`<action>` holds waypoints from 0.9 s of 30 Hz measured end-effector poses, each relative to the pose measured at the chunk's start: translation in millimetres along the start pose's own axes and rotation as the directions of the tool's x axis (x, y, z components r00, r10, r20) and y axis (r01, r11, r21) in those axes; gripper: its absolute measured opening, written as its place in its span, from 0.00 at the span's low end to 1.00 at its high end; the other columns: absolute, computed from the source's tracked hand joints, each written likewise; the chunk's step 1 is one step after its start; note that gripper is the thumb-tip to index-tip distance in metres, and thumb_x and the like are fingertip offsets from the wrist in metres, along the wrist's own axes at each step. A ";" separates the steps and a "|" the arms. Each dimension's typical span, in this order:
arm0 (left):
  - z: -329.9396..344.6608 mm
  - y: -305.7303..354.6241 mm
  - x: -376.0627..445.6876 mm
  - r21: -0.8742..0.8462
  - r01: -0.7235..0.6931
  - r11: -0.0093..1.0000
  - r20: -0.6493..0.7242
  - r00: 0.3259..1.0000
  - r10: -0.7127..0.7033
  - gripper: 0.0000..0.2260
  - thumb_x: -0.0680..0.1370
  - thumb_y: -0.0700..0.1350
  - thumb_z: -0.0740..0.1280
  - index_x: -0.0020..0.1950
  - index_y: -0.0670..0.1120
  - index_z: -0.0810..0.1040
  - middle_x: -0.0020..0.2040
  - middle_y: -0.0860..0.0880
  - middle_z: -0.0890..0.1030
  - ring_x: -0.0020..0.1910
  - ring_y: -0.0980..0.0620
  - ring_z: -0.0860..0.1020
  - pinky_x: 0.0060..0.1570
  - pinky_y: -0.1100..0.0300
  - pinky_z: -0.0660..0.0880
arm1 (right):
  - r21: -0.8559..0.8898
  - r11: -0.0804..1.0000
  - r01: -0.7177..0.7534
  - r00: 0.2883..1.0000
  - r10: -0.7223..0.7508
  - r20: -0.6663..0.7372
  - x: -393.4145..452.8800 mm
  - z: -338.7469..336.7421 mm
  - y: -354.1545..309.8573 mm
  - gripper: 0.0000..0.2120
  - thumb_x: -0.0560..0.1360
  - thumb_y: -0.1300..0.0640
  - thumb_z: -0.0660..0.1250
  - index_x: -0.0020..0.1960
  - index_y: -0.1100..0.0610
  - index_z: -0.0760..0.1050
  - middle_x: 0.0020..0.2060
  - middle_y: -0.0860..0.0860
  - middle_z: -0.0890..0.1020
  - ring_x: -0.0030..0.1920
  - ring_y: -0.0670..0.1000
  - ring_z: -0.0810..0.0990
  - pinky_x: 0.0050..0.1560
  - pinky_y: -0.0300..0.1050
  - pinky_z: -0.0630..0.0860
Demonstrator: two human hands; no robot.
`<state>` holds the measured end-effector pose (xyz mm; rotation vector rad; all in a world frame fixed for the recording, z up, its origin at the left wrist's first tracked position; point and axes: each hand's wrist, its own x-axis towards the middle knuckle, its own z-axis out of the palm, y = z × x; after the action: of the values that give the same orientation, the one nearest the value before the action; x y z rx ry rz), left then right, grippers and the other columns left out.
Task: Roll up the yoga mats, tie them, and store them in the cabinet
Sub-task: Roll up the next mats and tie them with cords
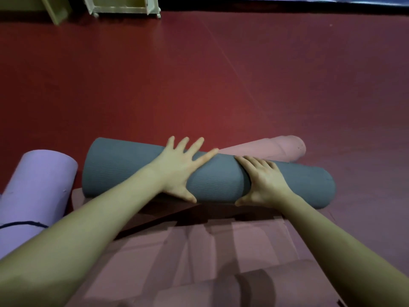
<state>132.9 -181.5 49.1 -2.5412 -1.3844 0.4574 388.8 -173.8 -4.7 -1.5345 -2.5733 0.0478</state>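
Observation:
A rolled grey-blue yoga mat lies crosswise on the red floor in front of me. My left hand presses flat on its top with fingers spread. My right hand lies over the roll just to the right, fingers curved round its top and thumb at the near side. Behind the grey roll lies a rolled pink mat, partly hidden. At the left lies a rolled lilac mat with a dark cord round it.
A pale cabinet on small wheels stands at the far top left, with a pale board leaning beside it. The red floor stretches between it and the mats. Below my arms the picture is blurred pink.

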 end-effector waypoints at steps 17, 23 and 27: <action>-13.7 31.8 42.9 0.025 -0.004 1.000 0.100 0.995 0.002 0.59 0.60 0.76 0.65 0.76 0.52 0.33 0.78 0.40 0.48 0.70 0.38 0.63 0.69 0.44 0.59 | -0.021 0.984 -0.175 0.984 0.175 -0.021 -44.5 31.6 60.0 0.61 0.49 0.39 0.81 0.75 0.56 0.61 0.71 0.56 0.68 0.72 0.60 0.65 0.64 0.76 0.58; -21.6 90.3 84.4 0.012 -0.015 1.000 0.084 0.996 0.013 0.63 0.58 0.75 0.68 0.77 0.47 0.34 0.77 0.38 0.49 0.71 0.36 0.61 0.68 0.36 0.57 | 0.032 0.989 -0.143 0.983 0.146 -0.110 -47.6 36.2 66.2 0.60 0.44 0.40 0.82 0.72 0.56 0.65 0.68 0.56 0.73 0.68 0.60 0.71 0.60 0.75 0.63; -21.9 117.1 99.0 0.015 0.000 1.000 0.107 0.994 -0.001 0.63 0.58 0.74 0.69 0.77 0.48 0.35 0.76 0.38 0.52 0.69 0.36 0.63 0.67 0.36 0.58 | 0.078 0.990 -0.115 0.988 0.122 -0.094 -56.8 36.5 73.7 0.59 0.46 0.42 0.82 0.73 0.57 0.65 0.70 0.55 0.72 0.68 0.60 0.71 0.62 0.72 0.63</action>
<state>282.6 -161.6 14.3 -2.5381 -1.4121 0.6103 474.5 -186.7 -54.4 -1.6197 -2.3761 0.0755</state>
